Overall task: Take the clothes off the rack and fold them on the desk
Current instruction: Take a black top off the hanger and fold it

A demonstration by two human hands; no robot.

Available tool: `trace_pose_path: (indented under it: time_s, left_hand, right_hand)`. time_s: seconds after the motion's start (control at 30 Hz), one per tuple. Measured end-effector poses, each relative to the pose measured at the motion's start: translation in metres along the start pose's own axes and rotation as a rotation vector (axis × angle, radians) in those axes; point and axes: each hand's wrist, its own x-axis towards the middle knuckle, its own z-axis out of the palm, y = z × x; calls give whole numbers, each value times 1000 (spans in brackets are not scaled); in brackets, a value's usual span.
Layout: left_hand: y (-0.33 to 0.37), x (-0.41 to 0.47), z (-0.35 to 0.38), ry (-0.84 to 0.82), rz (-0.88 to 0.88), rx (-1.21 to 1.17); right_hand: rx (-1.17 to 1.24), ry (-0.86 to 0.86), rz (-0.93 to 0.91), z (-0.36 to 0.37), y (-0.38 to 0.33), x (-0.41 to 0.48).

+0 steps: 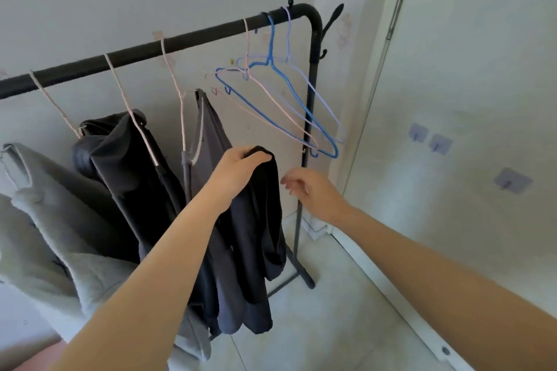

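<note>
In the head view, a black tubular metal rack (211, 33) slanted across a pale, scuffed wall, its top bar bending down into a thin upright post at its right end. The left hand (238, 170) was raised in front of the rack, below the bar, its fingers (241, 153) curled over and clamped on the bunched top edge of a dark navy soft cloth garment (256, 250). That garment hung limp from the grip in long loose folds, off any hanger and just in front of the rack's right post. The right hand (313, 190) hovered just to the right of it, near the post, fingers (289, 183) loosely curled, slightly apart, and holding nothing.

Behind the left forearm, three pieces were on the bar on thin pale pink wire hangers: a smooth mid-grey garment (208, 129) nearest the held one, a matte black folded garment (126, 156) further left, and a thick, nubbly light grey fleece garment (60, 220) at the rack's left end. The forearm crossed in front of the lower parts of the grey and black pieces.

Toward the rack's right end, bare hangers dangled together from the bar: a bright blue wire hanger (297, 99), a pale pink one (272, 98) and a lilac one (319, 98), their triangles overlapping. To the right of the rack, small square grey adhesive hooks (440, 145) were stuck to a pale panel. Pale glossy floor tiles (331, 325) lay under the rack's foot.
</note>
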Motion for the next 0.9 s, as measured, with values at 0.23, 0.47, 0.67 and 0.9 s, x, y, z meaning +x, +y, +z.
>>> trace_pose_path:
  time_s: [0.23, 0.47, 0.67, 0.9]
  left_hand:
    - [-9, -44, 67, -195, -51, 3]
    - [4, -109, 133, -241, -93, -110]
    - [-6, -170, 168, -307, 12, -61]
    - [-30, -225, 193, -628, 93, 212]
  right_hand:
    - [4, -341, 427, 26, 42, -169]
    - [311, 147, 723, 58, 36, -279]
    - [448, 665, 939, 7, 54, -375]
    - [240, 995, 840, -107, 40, -488]
